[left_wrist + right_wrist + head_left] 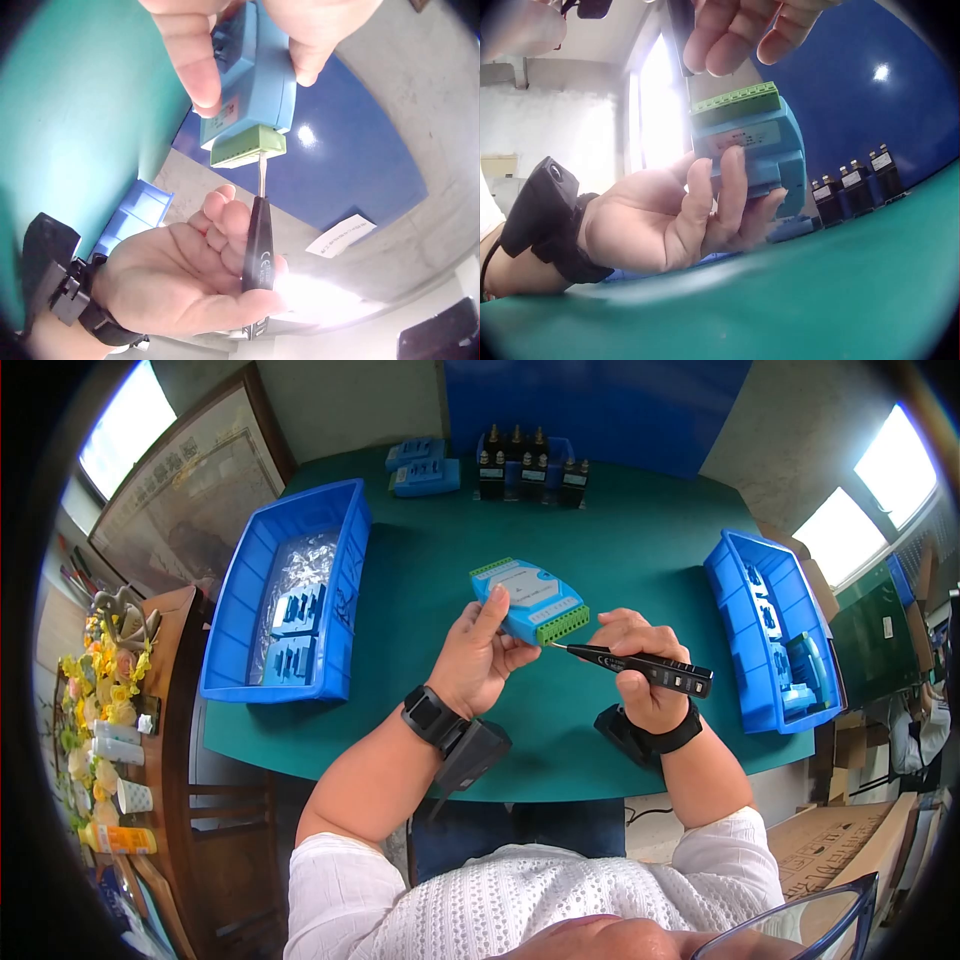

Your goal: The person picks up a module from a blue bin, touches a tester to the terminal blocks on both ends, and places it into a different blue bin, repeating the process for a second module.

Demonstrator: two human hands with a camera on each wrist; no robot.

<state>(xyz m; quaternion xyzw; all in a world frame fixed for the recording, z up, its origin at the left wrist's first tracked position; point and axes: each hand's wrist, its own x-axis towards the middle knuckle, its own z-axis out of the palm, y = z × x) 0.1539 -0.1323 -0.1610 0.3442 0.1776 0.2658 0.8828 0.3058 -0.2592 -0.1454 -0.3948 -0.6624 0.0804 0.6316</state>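
Note:
My left hand point(480, 657) grips a blue module point(527, 598) with green screw terminal blocks at both ends, thumb on its labelled top and fingers underneath. Between the fingers and thumb of my right hand point(645, 660) is a black voltage tester screwdriver point(650, 668) marked CE. Its metal tip point(262, 176) meets the near green terminal block point(247, 145) in the left wrist view. Seen from the right wrist, the module's underside point(746, 142) carries a small label, and the left fingers point(731, 187) curl against it. The module is held above the green table.
On the green table point(420, 540), a blue bin point(345, 560) with several blue modules stands left. Another blue bin point(735, 630) holding parts stands right. At the back are stacked blue modules point(425, 478) and several black components with brass-coloured studs point(533, 482).

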